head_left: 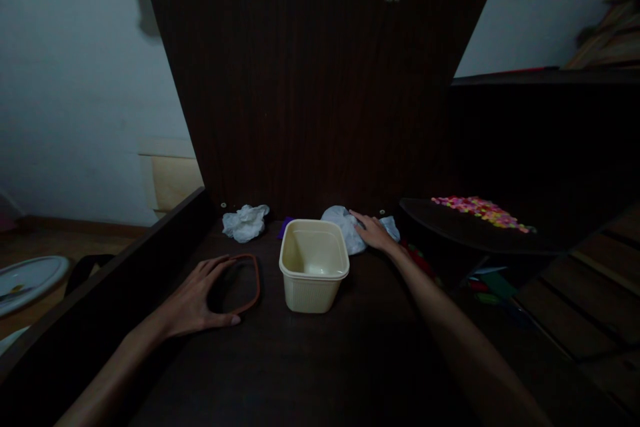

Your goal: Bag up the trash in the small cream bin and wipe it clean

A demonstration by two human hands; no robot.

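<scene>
My left hand (203,297) spans a rounded, brown-red rimmed lid or frame (257,280) low over the dark surface. Its fingertips meet the far edge and the thumb the near edge, while the lid's left side is hidden behind the hand. A cream plastic tub (314,293) stands upright and uncovered between my hands, with nothing visible inside. My right hand (375,232) lies on a crumpled whitish plastic bag (343,223) behind the tub's right side, fingers stretched out and apart. Part of the bag is covered by that hand.
Another crumpled white bag (246,223) lies at the back left. A purple piece (284,227) shows behind the tub. A dark upright panel (310,93) closes the back, and a raised side board (125,280) runs along the left. Small colourful pieces (483,210) cover part of a right-hand shelf.
</scene>
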